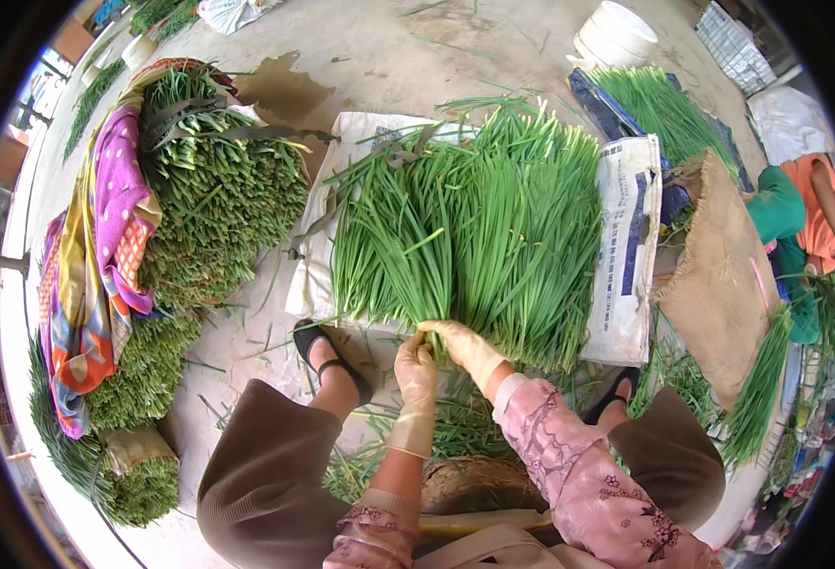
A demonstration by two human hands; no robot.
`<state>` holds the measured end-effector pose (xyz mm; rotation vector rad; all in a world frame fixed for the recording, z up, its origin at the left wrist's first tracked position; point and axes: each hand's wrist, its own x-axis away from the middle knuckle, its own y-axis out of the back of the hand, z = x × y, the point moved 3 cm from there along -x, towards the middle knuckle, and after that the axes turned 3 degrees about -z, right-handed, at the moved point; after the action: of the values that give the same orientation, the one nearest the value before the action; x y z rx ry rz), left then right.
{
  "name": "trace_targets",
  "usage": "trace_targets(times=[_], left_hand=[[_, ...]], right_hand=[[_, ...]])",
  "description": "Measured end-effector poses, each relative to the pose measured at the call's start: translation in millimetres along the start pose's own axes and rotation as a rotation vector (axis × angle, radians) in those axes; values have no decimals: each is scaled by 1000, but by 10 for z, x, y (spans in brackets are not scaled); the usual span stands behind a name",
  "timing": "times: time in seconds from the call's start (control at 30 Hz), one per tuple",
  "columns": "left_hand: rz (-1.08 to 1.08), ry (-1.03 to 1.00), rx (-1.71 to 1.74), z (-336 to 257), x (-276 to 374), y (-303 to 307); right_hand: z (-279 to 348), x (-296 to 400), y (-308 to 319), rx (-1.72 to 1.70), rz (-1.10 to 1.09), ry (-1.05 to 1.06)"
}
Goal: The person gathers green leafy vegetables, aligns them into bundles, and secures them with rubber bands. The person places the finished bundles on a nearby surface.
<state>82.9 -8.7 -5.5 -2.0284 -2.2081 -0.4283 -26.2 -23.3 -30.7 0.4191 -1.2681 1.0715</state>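
Observation:
A broad pile of long green leafy stalks point(531, 235) lies on a white woven sack point(620, 263) in front of me. At the pile's near edge, both hands, in pale thin gloves, hold the lower end of one bunch of stalks point(414, 267), whose leaves fan out away from me over the pile. My left hand point(416, 366) is closed at the left side of the stalk ends. My right hand point(463, 346) wraps them from the right, its fingertips close to the left ones. The stalk tips inside the grip are partly hidden.
Stacked bundles of stalks point(225, 206) stand at left, partly under a colourful cloth point(115, 199). Burlap point(719, 277), more stalks point(662, 110) and a white bucket point(613, 35) are at right. Another person in orange and green point(780, 203) sits at far right. Loose leaves litter the floor.

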Motion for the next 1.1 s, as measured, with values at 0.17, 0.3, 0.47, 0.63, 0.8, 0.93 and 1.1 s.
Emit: trace_targets(times=[0.17,0.3,0.47,0.63,0.8,0.93,1.1], left_hand=[[76,466,264,-498,58,-89],[389,637,228,-137,-169,-57],[514,716,249,-332,-352,-355],[443,620,68,-420,-333,-491],[449,906,472,41,-284,9],[539,1012,604,-86,-156,317],[434,956,719,-309,192,469]], right_hand=[[134,460,359,-198,190,5],[49,505,336,-274,277,37],[62,443,368,-62,151,54],[303,771,-49,995,-347,194],[104,1111,-436,1517,-211,283],[-79,1415,-285,1076,52,586],[-209,1519,104,412,245,512]])
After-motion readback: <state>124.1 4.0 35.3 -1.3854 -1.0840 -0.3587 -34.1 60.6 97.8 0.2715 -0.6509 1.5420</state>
